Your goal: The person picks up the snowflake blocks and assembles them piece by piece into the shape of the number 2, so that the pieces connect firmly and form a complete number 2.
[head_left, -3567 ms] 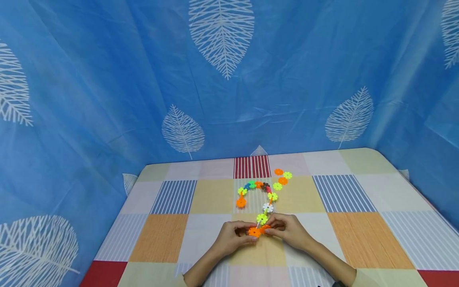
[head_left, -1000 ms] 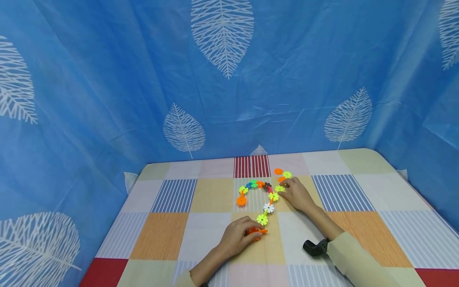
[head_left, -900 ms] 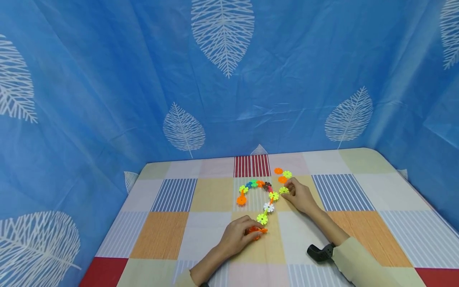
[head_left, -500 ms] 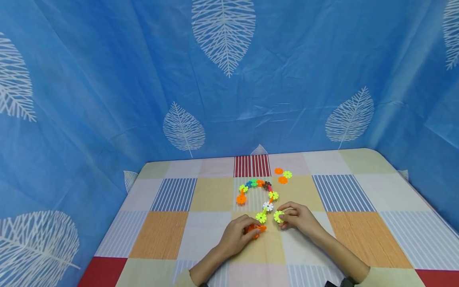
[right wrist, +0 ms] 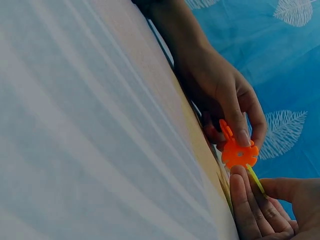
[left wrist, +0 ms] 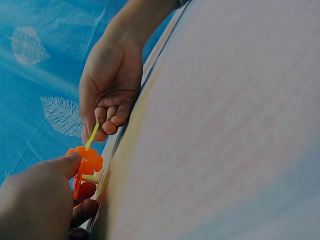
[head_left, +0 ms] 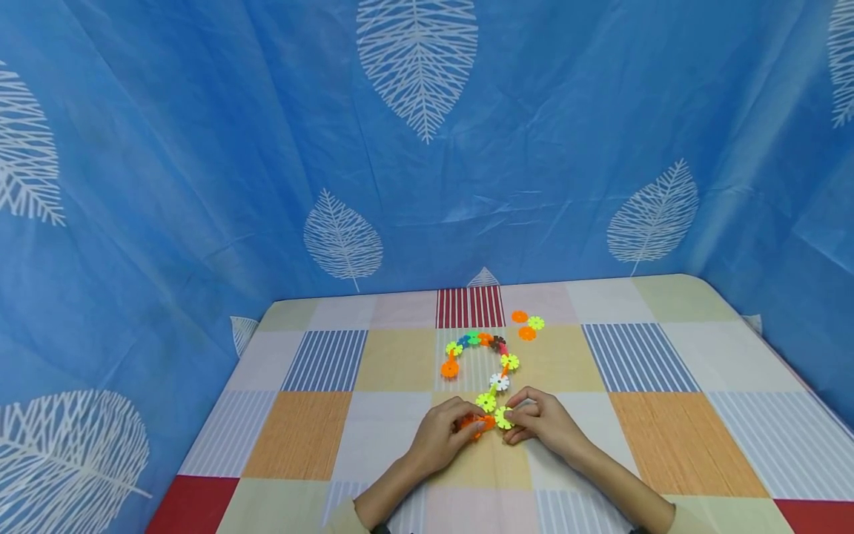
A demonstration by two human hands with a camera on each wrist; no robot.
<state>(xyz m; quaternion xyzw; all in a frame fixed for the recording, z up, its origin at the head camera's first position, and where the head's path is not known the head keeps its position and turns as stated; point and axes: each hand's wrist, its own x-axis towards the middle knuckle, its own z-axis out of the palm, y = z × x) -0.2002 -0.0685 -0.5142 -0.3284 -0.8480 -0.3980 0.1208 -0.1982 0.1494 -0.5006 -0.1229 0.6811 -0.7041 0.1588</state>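
Observation:
Flower-shaped plastic discs are linked into a curved chain, with a white disc [head_left: 499, 382] and a yellow-green disc [head_left: 485, 402] along its near part. At the chain's near end, my left hand [head_left: 434, 439] pinches the orange discs [left wrist: 91, 159] between thumb and fingers, partly covering them. My right hand [head_left: 545, 424] pinches a single yellow-green flower disc [head_left: 503, 417] just right of them. Seen edge-on in the right wrist view, this held yellow-green disc [right wrist: 256, 181] meets the rim of an orange disc [right wrist: 239, 154]; whether the slots interlock I cannot tell.
Loose discs lie beyond the chain's right side: two orange, such as one orange disc [head_left: 527, 334], and one yellow-green [head_left: 536, 322]. The chain's far end finishes in an orange disc [head_left: 450, 368]. A checked cloth [head_left: 394, 363] covers the table; blue curtains [head_left: 534, 148] surround it.
My right hand left the orange discs, took a yellow-green disc from the loose group, and carried it back toward me to the left hand. The left hand kept its hold on the orange discs.

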